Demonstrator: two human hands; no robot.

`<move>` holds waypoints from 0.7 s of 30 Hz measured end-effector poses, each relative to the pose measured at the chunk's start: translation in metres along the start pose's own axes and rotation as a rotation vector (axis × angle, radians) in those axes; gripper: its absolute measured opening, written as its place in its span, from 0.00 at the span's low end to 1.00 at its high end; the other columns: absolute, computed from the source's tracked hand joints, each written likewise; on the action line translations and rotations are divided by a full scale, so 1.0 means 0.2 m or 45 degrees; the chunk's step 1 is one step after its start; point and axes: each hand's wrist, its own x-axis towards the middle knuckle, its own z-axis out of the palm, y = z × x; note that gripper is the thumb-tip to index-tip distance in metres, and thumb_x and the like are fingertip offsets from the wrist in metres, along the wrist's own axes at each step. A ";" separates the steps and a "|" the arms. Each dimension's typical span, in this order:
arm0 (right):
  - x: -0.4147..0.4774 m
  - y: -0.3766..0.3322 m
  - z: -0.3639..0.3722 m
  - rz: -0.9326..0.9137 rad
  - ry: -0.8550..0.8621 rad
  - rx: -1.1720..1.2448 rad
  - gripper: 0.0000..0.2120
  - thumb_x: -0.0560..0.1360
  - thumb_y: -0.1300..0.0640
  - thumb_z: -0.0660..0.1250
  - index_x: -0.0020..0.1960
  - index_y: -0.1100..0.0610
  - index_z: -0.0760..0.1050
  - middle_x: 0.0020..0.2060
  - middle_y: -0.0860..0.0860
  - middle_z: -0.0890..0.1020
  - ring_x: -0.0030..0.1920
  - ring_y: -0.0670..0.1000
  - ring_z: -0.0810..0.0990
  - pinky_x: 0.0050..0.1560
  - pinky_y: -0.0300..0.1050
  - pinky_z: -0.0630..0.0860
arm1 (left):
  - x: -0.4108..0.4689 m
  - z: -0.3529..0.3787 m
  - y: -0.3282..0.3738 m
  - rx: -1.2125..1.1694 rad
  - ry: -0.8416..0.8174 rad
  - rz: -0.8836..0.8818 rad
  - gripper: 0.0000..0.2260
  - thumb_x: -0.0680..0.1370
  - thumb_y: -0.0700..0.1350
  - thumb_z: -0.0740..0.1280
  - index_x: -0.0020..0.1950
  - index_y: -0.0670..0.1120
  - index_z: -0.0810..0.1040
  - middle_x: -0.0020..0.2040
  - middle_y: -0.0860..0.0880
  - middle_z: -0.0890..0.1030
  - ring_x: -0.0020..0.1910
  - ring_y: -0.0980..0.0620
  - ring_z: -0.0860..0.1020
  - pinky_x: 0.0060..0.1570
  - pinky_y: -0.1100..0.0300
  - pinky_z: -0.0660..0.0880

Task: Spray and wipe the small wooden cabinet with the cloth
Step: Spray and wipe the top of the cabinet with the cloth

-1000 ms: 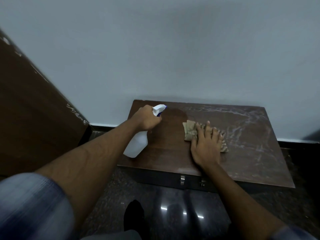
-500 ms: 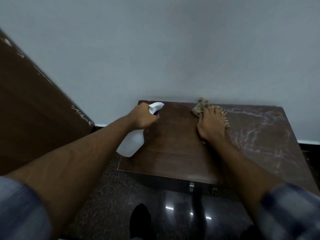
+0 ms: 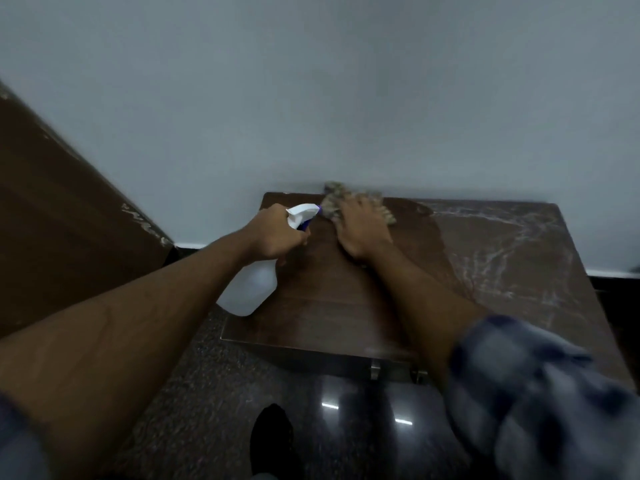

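The cloth [image 3: 356,206], a soft, limp rag bunched at the back edge of the small wooden cabinet [image 3: 346,306] against the wall [image 3: 311,98], looks too floppy to grip usefully, so I'd drive it from above, as the right hand [image 3: 363,232] does with flat, spread fingers. The left hand [image 3: 277,234] is curled round the neck of the spray bottle [image 3: 250,289]. It looks like light, slick plastic, best held there, and its long axis slants from the nozzle, aimed at the cloth, down past the cabinet's left edge.

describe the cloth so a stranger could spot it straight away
Find the small wooden cabinet against the pale wall. At its back edge the right hand presses on the cloth. It is the only crumpled tan thing there, beside the white spray bottle.
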 end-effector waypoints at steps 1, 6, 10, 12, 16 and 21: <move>0.01 -0.06 -0.01 -0.108 -0.069 0.034 0.20 0.82 0.50 0.57 0.71 0.53 0.72 0.72 0.56 0.72 0.73 0.62 0.66 0.76 0.60 0.58 | 0.00 0.01 0.02 0.009 -0.002 0.017 0.11 0.76 0.42 0.72 0.56 0.40 0.81 0.46 0.37 0.85 0.32 0.41 0.84 0.31 0.54 0.80; -0.40 0.13 -0.02 -0.192 -0.013 0.012 0.22 0.83 0.47 0.54 0.75 0.47 0.67 0.76 0.51 0.68 0.77 0.57 0.63 0.78 0.60 0.56 | 0.02 0.07 0.18 -0.001 -0.067 0.065 0.10 0.76 0.42 0.71 0.57 0.41 0.82 0.47 0.41 0.86 0.33 0.42 0.85 0.30 0.55 0.81; -0.83 0.58 -0.13 0.472 0.262 -0.038 0.23 0.82 0.49 0.56 0.76 0.51 0.69 0.74 0.56 0.71 0.74 0.61 0.66 0.76 0.61 0.60 | 0.07 0.18 0.36 -0.051 -0.096 0.103 0.06 0.76 0.43 0.72 0.51 0.42 0.83 0.50 0.44 0.86 0.39 0.36 0.85 0.35 0.52 0.82; -0.95 0.69 -0.18 0.639 0.292 -0.039 0.24 0.82 0.49 0.55 0.77 0.52 0.67 0.76 0.56 0.69 0.75 0.62 0.65 0.77 0.61 0.60 | 0.10 0.25 0.46 -0.059 -0.110 0.106 0.09 0.75 0.44 0.71 0.51 0.41 0.82 0.49 0.41 0.86 0.32 0.41 0.84 0.37 0.53 0.81; -0.98 0.75 -0.20 0.574 0.251 -0.075 0.23 0.83 0.50 0.58 0.77 0.53 0.67 0.77 0.56 0.67 0.76 0.62 0.64 0.77 0.59 0.59 | 0.13 0.36 0.63 -0.067 -0.138 0.090 0.09 0.74 0.42 0.68 0.48 0.37 0.82 0.46 0.37 0.86 0.25 0.46 0.81 0.35 0.56 0.79; -0.63 0.86 -0.26 0.655 0.252 -0.011 0.24 0.84 0.49 0.54 0.79 0.52 0.63 0.79 0.55 0.63 0.79 0.63 0.57 0.78 0.63 0.54 | 0.16 0.43 0.68 0.071 -0.100 0.029 0.09 0.75 0.41 0.67 0.52 0.37 0.78 0.43 0.40 0.85 0.29 0.43 0.83 0.34 0.56 0.78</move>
